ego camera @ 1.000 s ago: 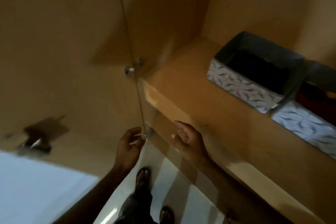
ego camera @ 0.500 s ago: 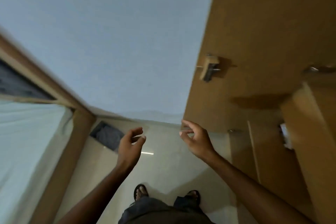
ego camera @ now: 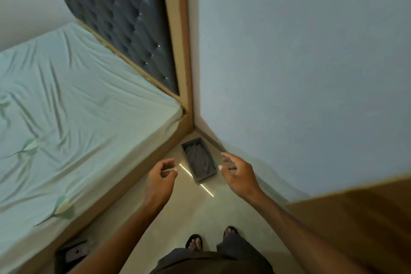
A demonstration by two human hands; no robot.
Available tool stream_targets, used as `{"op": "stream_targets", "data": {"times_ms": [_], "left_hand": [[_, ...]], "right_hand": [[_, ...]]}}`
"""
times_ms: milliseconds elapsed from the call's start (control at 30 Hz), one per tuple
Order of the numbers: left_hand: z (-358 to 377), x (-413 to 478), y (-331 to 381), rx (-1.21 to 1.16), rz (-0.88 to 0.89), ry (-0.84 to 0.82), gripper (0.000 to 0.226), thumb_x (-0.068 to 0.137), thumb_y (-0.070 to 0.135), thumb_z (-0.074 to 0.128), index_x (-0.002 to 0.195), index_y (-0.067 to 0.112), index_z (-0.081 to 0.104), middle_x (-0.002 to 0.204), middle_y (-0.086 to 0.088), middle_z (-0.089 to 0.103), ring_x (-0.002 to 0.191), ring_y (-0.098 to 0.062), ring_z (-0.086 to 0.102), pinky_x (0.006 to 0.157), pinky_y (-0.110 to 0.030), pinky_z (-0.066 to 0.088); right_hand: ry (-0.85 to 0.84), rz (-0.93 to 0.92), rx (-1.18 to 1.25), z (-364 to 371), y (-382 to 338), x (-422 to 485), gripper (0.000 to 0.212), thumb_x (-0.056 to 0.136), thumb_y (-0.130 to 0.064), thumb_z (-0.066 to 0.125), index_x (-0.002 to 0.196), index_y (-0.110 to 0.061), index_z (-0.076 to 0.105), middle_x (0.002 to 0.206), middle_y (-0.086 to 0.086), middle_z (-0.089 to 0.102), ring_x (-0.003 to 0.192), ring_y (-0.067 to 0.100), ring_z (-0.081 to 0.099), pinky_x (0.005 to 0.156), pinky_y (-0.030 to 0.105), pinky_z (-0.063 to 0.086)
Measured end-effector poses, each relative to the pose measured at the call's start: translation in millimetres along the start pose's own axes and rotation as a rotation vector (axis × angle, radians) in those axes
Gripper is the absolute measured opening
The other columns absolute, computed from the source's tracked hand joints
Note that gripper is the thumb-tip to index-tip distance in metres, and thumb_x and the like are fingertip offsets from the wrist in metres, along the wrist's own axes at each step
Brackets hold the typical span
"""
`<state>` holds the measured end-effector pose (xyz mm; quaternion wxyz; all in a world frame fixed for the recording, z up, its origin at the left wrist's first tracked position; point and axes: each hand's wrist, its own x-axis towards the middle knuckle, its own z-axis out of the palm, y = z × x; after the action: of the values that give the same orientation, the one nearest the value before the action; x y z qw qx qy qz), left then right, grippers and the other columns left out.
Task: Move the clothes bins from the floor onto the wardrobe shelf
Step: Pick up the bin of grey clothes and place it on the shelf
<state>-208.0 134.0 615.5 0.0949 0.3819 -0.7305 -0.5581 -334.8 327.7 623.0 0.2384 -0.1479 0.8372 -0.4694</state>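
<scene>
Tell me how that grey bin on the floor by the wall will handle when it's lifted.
The grey bin looks fabric-sided, so its walls may flex or sag if it is gripped from one side. It holds only crumpled dark cloth, so it is probably light. Both hands, left and right, are open and empty; a two-sided grip seems sensible.

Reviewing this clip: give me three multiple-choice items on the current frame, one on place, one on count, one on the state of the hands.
1. Where is the grey bin?
A. on the bed
B. on the floor by the wall corner
C. on a shelf

2. How many bins lie ahead between the hands?
A. one
B. two
C. three

3. The left hand and right hand are:
A. gripping the bin
B. open and empty
C. holding cloth

Key: 1 B, it sits on the floor beside the bed; 2 A, a single bin; 3 B, both hands are apart from it.
</scene>
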Motion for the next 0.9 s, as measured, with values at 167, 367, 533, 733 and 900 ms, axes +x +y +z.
{"op": "stream_targets", "data": {"times_ms": [167,367,533,733,900], "left_hand": [[0.4,61.1,-9.6,-0.004,-0.097,0.081,0.024,0.090,0.016,0.062,0.114,0.023,0.063,0.107,0.008,0.066,0.091,-0.006,0.063,0.071,-0.018,0.047],[44.5,155.4,-36.0,0.102,-0.194,0.017,0.032,0.092,0.021,0.059,0.125,0.020,0.058,0.117,0.008,0.061,0.096,-0.002,0.060,0.074,-0.016,0.046],[88.8,245.1,-94.2,0.270,-0.295,-0.102,0.038,0.092,0.028,0.058,0.130,0.027,0.052,0.123,0.010,0.055,0.102,-0.005,0.056,0.083,-0.024,0.049],[145.5,333.9,-217.3,0.329,-0.448,-0.140,0.040,0.090,0.026,0.058,0.130,0.024,0.051,0.129,0.002,0.056,0.107,-0.015,0.060,0.091,-0.039,0.054],[202.2,394.3,-347.9,0.401,-0.506,-0.247,0.039,0.090,0.028,0.056,0.129,0.027,0.053,0.130,-0.001,0.056,0.107,-0.019,0.060,0.091,-0.036,0.053]], "right_hand": [[-0.126,0.019,-0.040,26.1,-9.8,80.7,0.041,0.090,-0.035,0.060,0.130,-0.030,0.055,0.112,-0.015,0.059,0.093,-0.005,0.058,0.084,0.022,0.052],[-0.216,0.070,-0.130,44.7,29.0,196.9,0.041,0.092,-0.034,0.057,0.132,-0.028,0.054,0.120,-0.011,0.060,0.097,0.000,0.057,0.081,0.019,0.048],[-0.273,0.163,-0.234,73.1,101.0,300.5,0.042,0.093,-0.031,0.056,0.134,-0.023,0.053,0.121,0.000,0.064,0.099,0.010,0.060,0.085,0.030,0.053],[-0.364,0.224,-0.362,139.6,229.0,388.1,0.042,0.093,-0.028,0.055,0.134,-0.020,0.053,0.126,0.002,0.063,0.102,0.013,0.061,0.089,0.033,0.051],[-0.477,0.200,-0.525,211.7,364.5,444.9,0.045,0.092,-0.033,0.053,0.135,-0.019,0.051,0.133,0.006,0.058,0.118,0.024,0.057,0.098,0.038,0.047]]}}
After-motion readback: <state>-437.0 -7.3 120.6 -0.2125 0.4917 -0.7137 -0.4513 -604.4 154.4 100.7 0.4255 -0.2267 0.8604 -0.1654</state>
